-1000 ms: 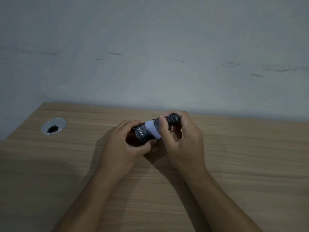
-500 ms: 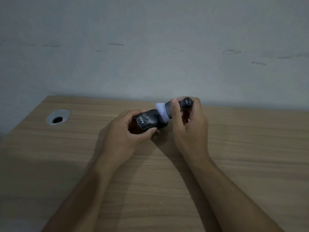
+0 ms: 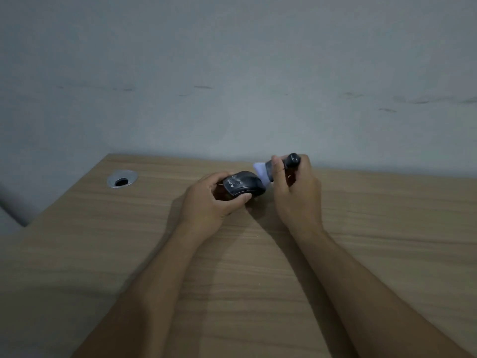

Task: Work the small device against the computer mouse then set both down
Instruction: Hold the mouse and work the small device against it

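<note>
Head view: left hand (image 3: 209, 202) grips lettered mouse (image 3: 242, 186), writing unreadable; right hand (image 3: 296, 195) clasps device (image 3: 280, 167).

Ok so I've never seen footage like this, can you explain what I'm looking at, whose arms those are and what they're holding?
There is no machine here: a person wears a camera on the head, so the single picture looks forward and down along their own bare arms. The left hand grips a dark computer mouse. The right hand holds a small dark device whose pale tip sits at the mouse's far end; whether they touch is unclear. Below is a wooden desk with a round metal cable hole at its back left, and a plain grey wall behind.
</note>
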### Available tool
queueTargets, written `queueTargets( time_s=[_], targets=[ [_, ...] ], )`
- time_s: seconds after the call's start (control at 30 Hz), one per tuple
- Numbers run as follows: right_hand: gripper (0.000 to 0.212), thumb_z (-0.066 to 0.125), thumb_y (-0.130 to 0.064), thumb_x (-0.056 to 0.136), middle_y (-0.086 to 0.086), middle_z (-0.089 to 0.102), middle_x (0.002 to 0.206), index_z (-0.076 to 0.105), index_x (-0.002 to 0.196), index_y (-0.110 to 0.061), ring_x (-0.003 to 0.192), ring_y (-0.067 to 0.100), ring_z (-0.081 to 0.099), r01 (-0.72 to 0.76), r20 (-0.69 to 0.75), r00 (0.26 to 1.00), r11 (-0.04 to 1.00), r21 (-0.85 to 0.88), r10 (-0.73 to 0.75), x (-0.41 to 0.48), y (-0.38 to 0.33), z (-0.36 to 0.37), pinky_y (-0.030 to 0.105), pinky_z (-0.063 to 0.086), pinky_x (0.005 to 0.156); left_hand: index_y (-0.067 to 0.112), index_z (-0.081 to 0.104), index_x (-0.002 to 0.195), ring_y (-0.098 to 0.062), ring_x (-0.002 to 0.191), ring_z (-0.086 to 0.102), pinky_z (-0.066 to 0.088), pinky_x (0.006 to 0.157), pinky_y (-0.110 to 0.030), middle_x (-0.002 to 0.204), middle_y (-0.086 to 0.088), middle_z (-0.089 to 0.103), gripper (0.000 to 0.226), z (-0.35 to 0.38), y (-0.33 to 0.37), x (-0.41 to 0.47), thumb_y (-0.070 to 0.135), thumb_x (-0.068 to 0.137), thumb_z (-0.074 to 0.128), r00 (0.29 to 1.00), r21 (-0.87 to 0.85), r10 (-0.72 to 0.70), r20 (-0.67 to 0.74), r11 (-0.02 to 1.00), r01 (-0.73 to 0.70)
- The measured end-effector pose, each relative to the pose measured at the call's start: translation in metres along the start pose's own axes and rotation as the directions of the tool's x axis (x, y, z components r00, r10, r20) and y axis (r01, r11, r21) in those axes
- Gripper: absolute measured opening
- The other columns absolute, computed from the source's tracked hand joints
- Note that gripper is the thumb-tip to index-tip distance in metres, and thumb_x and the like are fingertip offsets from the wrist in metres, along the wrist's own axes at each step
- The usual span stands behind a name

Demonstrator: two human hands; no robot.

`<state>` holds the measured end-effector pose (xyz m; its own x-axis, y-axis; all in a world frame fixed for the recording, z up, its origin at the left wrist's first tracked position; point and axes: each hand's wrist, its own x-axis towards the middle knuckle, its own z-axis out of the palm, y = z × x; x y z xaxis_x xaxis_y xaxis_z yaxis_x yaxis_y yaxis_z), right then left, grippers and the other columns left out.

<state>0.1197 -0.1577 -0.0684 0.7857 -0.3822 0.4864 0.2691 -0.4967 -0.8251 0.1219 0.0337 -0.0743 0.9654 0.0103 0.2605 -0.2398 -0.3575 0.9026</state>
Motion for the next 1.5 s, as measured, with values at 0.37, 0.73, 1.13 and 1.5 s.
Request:
queueTargets(
  time_s=[0.37, 0.73, 1.13, 1.5],
  targets=[
    [0.033, 0.066, -0.046, 0.110, -0.015, 0.060, 0.074, 0.060, 0.101, -0.015, 0.079, 0.021, 0.063, -0.031, 0.144, 0.988, 0.985, -0.167, 0.056, 0.002, 0.017, -0.003, 0.030, 0.031, 0.062, 0.027, 0.078, 0.121, -0.008, 0.107, 0.080, 0.064, 0.100, -0.031, 0.114, 0.007, 0.084, 0.049, -0.004, 0.006, -0.003, 0.022, 0.077, 0.100, 1.000, -0.062, -0.012, -0.016, 0.998, 0.010],
    [0.021, 0.060, -0.045, 0.113, -0.014, 0.065, 0.085, 0.057, 0.107, -0.025, 0.077, 0.002, 0.063, 0.097, 0.051, 0.994, 0.995, 0.025, -0.098, -0.021, -0.015, -0.011, 0.015, 0.042, 0.067, 0.022, 0.076, 0.127, -0.007, 0.097, 0.077, 0.052, 0.075, -0.003, 0.117, 0.005, 0.080, 0.053, -0.005, 0.010, -0.014, 0.021, 0.079, 0.098, 0.996, 0.063, 0.025, -0.083, 0.998, -0.019],
    [0.032, 0.063, -0.048, 0.111, -0.001, 0.069, 0.092, 0.062, 0.105, -0.017, 0.084, 0.025, 0.065, 0.178, 0.132, 0.978, 0.978, -0.106, -0.164, -0.025, -0.004, -0.001, 0.049, 0.056, 0.076, 0.019, 0.075, 0.125, -0.015, 0.103, 0.078, 0.067, 0.091, -0.038, 0.119, 0.000, 0.079, 0.055, -0.006, 0.003, -0.012, 0.021, 0.075, 0.099, 0.995, 0.052, 0.049, -0.092, 0.998, -0.044],
    [0.030, 0.071, -0.038, 0.107, 0.004, 0.067, 0.095, 0.069, 0.108, -0.007, 0.084, 0.026, 0.063, 0.457, 0.211, 0.875, 0.888, -0.056, -0.436, -0.032, -0.018, 0.008, 0.036, 0.049, 0.074, 0.015, 0.073, 0.121, -0.016, 0.106, 0.067, 0.059, 0.083, -0.024, 0.119, 0.001, 0.069, 0.047, -0.001, 0.000, -0.011, 0.010, 0.079, 0.093, 0.979, 0.176, 0.183, -0.089, 0.970, -0.166]
  ],
)
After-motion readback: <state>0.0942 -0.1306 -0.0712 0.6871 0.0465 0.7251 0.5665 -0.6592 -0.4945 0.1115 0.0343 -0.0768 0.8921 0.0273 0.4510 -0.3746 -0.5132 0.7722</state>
